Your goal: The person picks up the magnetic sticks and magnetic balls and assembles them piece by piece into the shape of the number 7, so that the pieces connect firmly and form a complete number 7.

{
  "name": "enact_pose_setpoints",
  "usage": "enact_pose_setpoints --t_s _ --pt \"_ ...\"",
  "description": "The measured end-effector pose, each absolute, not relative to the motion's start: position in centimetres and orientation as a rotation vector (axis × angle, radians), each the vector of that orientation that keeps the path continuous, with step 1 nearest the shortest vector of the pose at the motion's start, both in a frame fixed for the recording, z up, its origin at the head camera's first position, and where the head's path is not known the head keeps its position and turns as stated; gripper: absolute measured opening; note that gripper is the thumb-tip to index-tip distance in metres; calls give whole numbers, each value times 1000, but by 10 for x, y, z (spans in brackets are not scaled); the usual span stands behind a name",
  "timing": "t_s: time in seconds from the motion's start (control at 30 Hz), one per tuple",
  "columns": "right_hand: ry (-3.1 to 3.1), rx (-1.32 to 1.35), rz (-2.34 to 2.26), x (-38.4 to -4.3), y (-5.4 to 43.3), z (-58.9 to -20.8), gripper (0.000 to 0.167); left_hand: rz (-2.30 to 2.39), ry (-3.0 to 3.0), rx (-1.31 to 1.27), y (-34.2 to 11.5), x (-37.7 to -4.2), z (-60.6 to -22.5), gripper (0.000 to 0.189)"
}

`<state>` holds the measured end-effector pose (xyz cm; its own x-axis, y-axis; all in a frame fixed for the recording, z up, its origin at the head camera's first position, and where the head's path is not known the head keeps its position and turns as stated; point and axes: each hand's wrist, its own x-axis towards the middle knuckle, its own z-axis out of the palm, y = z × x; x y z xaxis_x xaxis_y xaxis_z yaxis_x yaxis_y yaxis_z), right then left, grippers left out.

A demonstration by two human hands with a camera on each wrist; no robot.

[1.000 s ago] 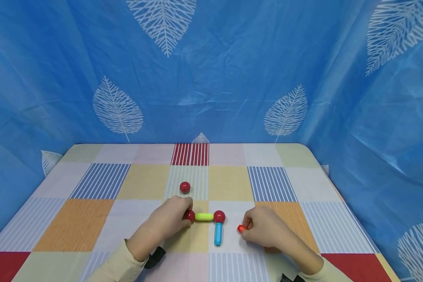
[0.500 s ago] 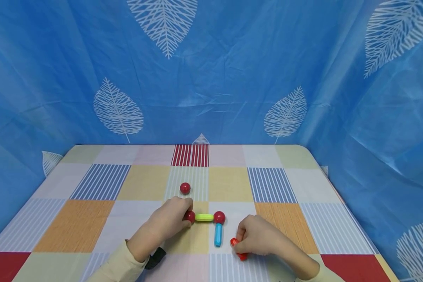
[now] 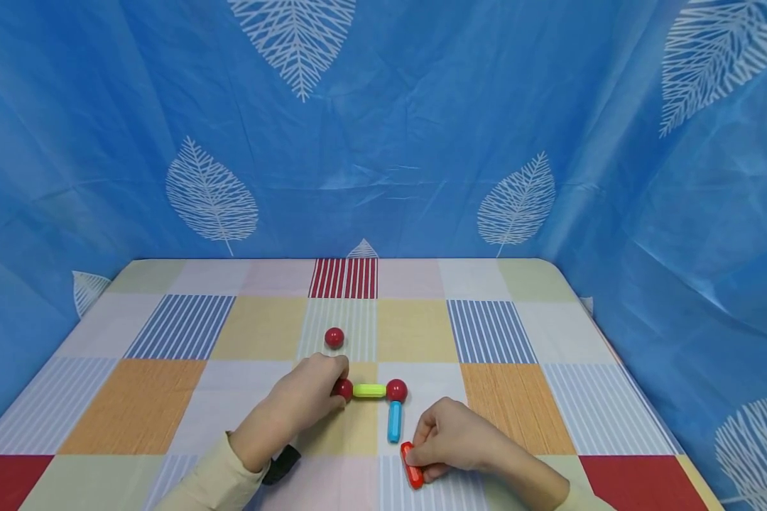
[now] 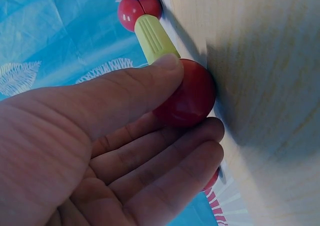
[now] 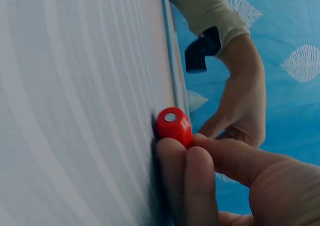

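My left hand (image 3: pixel 303 397) pinches a red ball (image 4: pixel 192 96) between thumb and fingers. A yellow-green magnetic rod (image 3: pixel 369 391) runs right from that ball to a second red ball (image 3: pixel 396 389). From this second ball a blue magnetic rod (image 3: pixel 394 422) points toward me. Just below and right of the blue rod, apart from it, my right hand (image 3: pixel 454 436) pinches a red magnetic rod (image 3: pixel 412 466). In the right wrist view, a silvery round spot shows on the end of the red rod (image 5: pixel 172 126).
A loose red ball (image 3: pixel 334 338) lies beyond my left hand. The table wears a patchwork-check cloth (image 3: pixel 249 326). Blue curtains (image 3: pixel 383 142) with white leaf prints stand behind it and at both sides. A black strap (image 3: pixel 283 465) is on my left wrist.
My right hand has moved toward me and to the left with the red magnetic rod, which now shows nearly its full length. My left hand, the balls and the other rods stay in place.
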<state>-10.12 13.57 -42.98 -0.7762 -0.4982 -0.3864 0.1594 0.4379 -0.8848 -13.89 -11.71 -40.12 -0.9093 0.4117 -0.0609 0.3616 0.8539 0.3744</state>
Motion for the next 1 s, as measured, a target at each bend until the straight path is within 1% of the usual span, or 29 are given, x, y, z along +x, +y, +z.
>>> enact_pose_setpoints --t_s 0.17,0.37,0.8,1.0 --pt "1970 -208 -1497 -98 129 -435 19 552 2899 621 -117 -139 -402 25" --pt "1975 -148 -1519 -96 125 -438 22 542 2906 629 -118 -141 -403 25" --pt "1970 -130 -1563 -92 116 -440 24 521 2918 636 -118 -140 -406 26" --pt "1939 -145 -1571 -91 116 -439 20 518 2917 635 -118 -140 -405 26"
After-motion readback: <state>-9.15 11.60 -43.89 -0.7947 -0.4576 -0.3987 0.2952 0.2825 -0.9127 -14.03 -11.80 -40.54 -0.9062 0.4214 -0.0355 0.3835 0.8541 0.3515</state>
